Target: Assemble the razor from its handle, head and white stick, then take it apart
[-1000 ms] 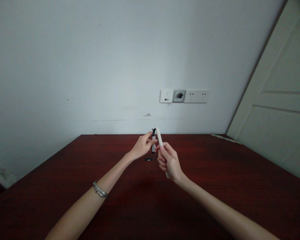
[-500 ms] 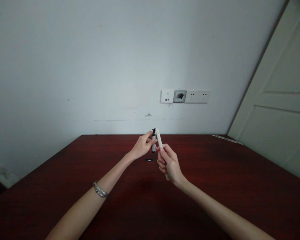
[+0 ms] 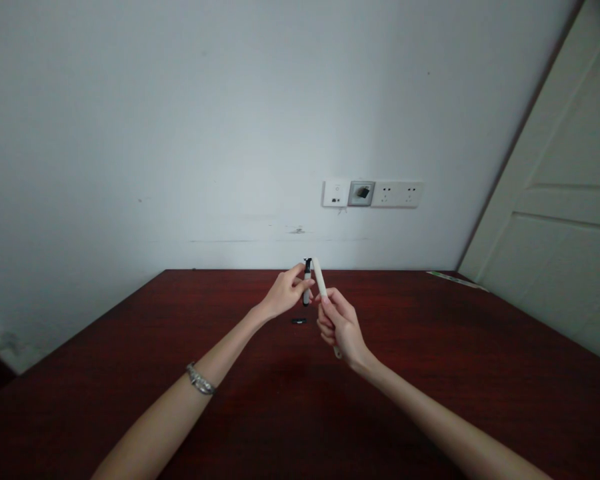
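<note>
My left hand (image 3: 286,291) pinches an upright razor (image 3: 307,287) with a grey and black handle and a small black head at the top. My right hand (image 3: 343,327) is wrapped round a slim white brush (image 3: 320,277), tilted up to the left, with a hole at its lower end. The brush's tip is beside the razor's head; whether they touch I cannot tell. Bristles are too small to make out. On the table below the razor lies a small black piece (image 3: 299,321), perhaps a blade cover.
Both arms reach over a dark red wooden table (image 3: 260,413) against a white wall. Wall sockets (image 3: 397,194) sit above its back edge. A flat printed strip (image 3: 457,280) lies at the back right, near a pale panelled door (image 3: 570,253).
My right hand and the white brush have shifted very slightly to the right. The razor stays almost still in my left hand, and the view has moved a little.
</note>
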A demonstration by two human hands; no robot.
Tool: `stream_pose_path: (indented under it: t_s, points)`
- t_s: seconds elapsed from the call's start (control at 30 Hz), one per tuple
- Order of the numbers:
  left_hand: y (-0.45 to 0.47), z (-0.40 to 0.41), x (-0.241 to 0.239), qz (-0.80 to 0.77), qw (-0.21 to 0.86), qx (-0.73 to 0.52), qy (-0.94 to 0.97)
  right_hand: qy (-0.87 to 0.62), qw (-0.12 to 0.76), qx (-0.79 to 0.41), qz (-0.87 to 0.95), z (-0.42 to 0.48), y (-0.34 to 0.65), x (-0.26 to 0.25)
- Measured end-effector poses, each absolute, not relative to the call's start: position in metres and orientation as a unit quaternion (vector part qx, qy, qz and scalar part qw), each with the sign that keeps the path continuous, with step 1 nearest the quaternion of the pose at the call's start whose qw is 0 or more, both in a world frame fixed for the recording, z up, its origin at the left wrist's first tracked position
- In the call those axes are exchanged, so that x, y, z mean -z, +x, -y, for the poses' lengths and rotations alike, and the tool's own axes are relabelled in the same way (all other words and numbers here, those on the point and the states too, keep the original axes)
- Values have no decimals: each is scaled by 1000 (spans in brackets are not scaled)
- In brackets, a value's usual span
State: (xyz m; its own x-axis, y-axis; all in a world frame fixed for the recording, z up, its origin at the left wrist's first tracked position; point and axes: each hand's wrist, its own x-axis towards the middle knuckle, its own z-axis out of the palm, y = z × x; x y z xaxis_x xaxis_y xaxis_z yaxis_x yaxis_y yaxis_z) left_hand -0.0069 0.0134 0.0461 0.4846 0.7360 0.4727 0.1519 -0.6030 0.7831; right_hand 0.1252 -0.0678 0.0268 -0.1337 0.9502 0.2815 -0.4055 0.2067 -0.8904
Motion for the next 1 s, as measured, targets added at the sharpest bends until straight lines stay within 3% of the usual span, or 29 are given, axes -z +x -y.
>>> stream_pose_path:
  t_s: [1.0]
  points:
    - [-6,-17,-46,-265,383,-425,776,-283,590,-576,490,74,125,-19]
